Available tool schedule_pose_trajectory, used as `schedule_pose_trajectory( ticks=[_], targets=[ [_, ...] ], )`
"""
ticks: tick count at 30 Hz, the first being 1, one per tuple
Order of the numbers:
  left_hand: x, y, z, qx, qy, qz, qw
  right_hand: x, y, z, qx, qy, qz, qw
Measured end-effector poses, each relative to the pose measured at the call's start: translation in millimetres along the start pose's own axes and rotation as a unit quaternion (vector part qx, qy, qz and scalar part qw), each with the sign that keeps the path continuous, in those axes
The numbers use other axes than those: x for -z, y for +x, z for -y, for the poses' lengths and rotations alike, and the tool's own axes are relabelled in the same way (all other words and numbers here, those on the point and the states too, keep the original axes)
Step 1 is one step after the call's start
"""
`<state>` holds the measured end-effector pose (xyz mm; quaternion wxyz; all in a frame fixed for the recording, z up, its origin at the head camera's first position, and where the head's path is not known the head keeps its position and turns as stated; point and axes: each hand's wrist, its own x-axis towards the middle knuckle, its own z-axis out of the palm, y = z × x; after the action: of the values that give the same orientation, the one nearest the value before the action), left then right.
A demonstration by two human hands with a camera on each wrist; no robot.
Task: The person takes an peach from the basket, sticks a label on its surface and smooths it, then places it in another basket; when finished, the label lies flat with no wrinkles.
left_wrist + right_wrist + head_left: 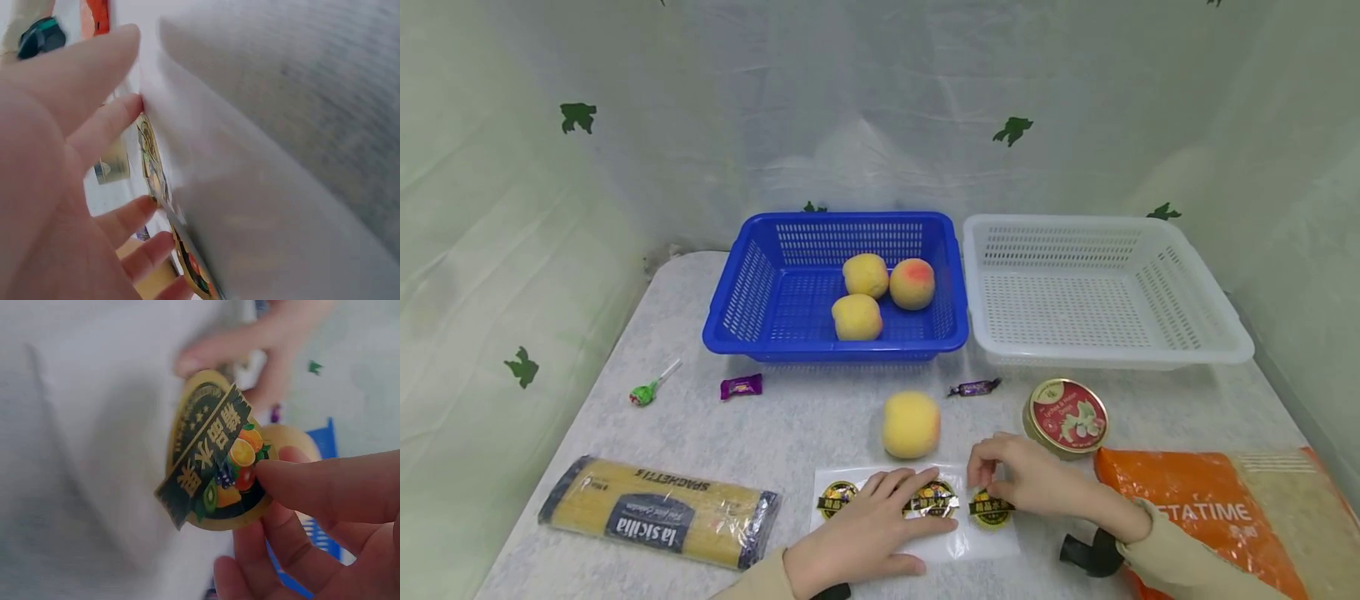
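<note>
White sheet (pixel 951 548): my left hand (pixel 867 533) lay on it, fingers spread, presumably to steady it; my right hand (pixel 1033 477) pinched a sticker (pixel 215 465) at its right end.

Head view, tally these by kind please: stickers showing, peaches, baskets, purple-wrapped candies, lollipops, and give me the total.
Stickers: 3
Peaches: 4
Baskets: 2
Purple-wrapped candies: 2
Lollipop: 1
Total: 12

A gold-edged sticker (pixel 209 450) reads “精品水果”; a pasta pack (pixel 658 512) bears “la sicilia” and “SPAGHETTI”, an orange bag (pixel 1217 512) the letters “STATIME”, a round tin (pixel 1067 417) “Lychee”.
</note>
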<state>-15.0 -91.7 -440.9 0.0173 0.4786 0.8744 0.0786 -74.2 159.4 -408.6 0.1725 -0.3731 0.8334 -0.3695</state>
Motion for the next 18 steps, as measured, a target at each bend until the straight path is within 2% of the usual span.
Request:
schedule_pose_trajectory(
  ticks=[3, 6, 10, 12, 15, 18],
  targets=[
    [1.9, -0.8, 1.4, -0.004, -0.006, -0.001, 1.0, 15.9, 9.7, 15.0, 0.01, 0.047, -0.024, 0.999],
    [2.9, -0.9, 2.3, -0.011, -0.007, -0.022, 0.9997, 26.0, 23.3, 27.7, 0.034, 0.082, -0.047, 0.995],
    [9.9, -0.5, 5.0, -0.021, -0.028, -0.055, 0.9979, 26.8, 45.7, 27.1, 0.07, 0.081, -0.081, 0.991],
    [16.8, -0.4, 8.3, -0.024, -0.056, -0.08, 0.9949, 24.5, 56.7, 23.7, 0.083, 0.075, -0.093, 0.989],
    [28.8, -0.1, 17.9, -0.012, -0.109, -0.147, 0.9831, 22.5, 70.5, 25.2, 0.088, 0.063, -0.097, 0.989],
    [39.7, 2.3, 31.5, 0.022, -0.148, -0.227, 0.9623, 20.0, 81.4, 24.8, 0.099, 0.049, -0.093, 0.989]
  ],
)
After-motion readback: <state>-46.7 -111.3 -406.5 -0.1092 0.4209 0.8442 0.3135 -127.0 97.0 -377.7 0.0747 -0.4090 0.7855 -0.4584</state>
